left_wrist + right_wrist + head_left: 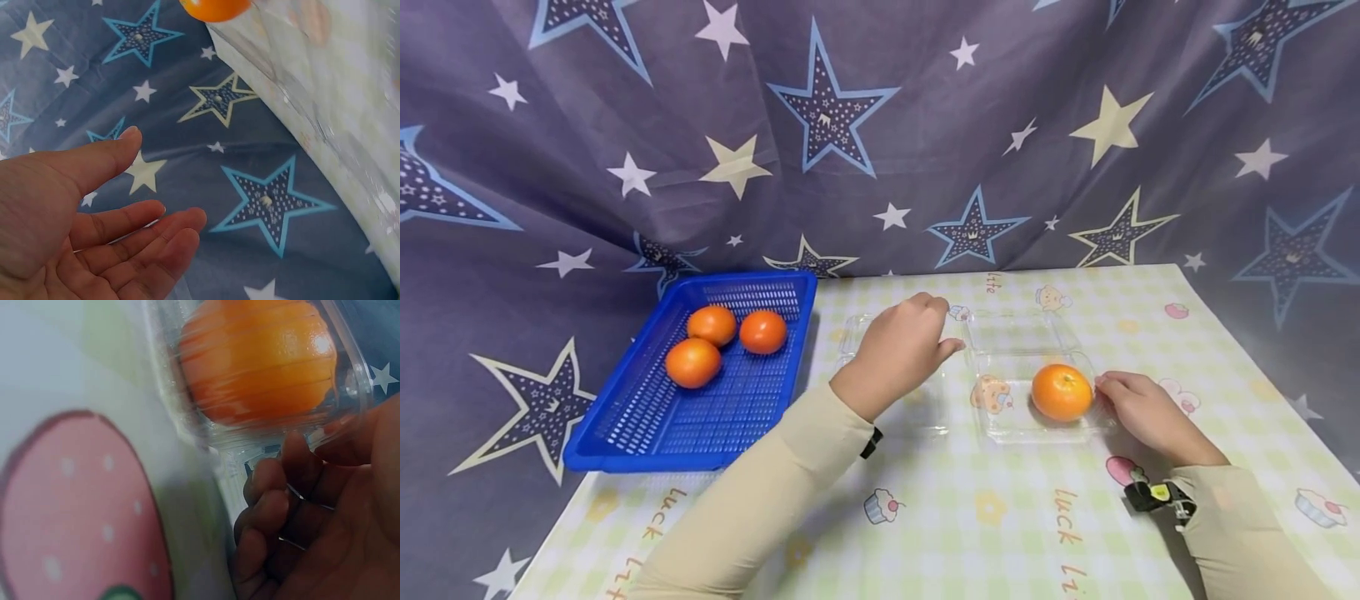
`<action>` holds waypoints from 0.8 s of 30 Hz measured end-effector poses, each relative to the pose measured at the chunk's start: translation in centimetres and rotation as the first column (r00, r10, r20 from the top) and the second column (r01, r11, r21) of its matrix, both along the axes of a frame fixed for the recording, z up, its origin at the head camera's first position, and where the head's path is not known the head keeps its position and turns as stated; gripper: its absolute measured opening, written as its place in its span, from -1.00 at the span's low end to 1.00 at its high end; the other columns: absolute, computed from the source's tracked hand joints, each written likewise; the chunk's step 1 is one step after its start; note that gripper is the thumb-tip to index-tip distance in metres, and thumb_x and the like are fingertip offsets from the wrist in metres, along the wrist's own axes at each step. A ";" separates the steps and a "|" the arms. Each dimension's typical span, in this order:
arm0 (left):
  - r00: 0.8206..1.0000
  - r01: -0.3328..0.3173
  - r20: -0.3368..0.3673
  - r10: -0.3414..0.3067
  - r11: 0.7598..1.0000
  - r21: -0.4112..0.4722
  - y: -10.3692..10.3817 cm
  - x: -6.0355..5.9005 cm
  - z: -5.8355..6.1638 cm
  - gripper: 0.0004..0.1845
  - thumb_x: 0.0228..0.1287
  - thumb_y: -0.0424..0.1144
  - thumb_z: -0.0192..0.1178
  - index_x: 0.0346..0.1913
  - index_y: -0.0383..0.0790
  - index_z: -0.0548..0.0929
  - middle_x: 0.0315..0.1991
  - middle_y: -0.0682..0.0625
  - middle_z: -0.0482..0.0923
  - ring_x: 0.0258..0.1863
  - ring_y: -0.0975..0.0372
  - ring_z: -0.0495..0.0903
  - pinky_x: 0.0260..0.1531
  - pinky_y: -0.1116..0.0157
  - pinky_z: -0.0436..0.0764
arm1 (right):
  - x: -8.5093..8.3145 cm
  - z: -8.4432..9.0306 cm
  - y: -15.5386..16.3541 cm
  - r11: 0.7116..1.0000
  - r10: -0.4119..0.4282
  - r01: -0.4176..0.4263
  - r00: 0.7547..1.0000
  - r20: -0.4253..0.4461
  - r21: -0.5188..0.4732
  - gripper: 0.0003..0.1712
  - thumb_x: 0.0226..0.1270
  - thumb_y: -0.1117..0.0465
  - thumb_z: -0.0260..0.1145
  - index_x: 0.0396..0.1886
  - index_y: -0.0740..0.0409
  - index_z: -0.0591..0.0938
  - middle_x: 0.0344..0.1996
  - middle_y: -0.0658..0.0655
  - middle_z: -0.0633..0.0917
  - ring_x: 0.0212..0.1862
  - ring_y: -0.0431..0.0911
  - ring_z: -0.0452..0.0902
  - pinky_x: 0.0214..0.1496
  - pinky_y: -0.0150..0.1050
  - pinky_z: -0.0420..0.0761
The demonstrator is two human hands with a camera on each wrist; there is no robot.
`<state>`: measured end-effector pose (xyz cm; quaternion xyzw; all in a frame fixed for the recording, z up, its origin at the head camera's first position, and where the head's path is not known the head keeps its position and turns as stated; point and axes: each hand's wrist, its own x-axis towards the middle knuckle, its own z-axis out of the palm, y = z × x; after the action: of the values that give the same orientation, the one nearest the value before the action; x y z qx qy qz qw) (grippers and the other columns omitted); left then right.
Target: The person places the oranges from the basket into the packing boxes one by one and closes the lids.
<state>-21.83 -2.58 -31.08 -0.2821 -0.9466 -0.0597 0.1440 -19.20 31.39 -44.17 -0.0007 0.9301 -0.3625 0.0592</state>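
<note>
An orange (1062, 392) sits in the right half of an opened clear plastic clamshell box (1011, 435) on the table. With thumb and fingers, my right hand (1150, 414) pinches the right rim of that box, close beside the fruit. In the right wrist view the orange (262, 362) shows through the clear wall, just above my fingertips (299, 450). Over the box's left half hovers my left hand (897, 350), covering part of it. The left wrist view shows this hand (69, 219) with nothing in it, thumb apart and fingers loosely bent.
A blue plastic basket (730, 433) stands to the left, with 3 more oranges (693, 363) towards its far end. A checked tablecloth (955, 542) covers the table. Behind the table's far edge hangs a dark star-patterned cloth (910, 108).
</note>
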 end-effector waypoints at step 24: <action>0.982 -0.079 -0.175 0.069 0.996 -0.051 -6.9 -0.9 2.0 -0.51 0.28 0.09 0.43 -0.16 -0.34 0.66 -0.29 -0.17 0.60 -0.34 -0.01 0.71 -0.30 0.04 0.75 | 0.0 -0.2 0.0 1.000 -0.005 0.005 1.000 -0.021 0.006 -0.45 0.72 -0.04 -0.20 -0.07 0.21 0.62 -0.39 0.08 0.50 -0.23 -0.03 0.40 -0.16 -0.14 0.36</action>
<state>-22.72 -9.46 -29.06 -0.2549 -0.9417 -0.0024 0.2196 -19.19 31.41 -44.35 -0.0019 0.9318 -0.3596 0.0487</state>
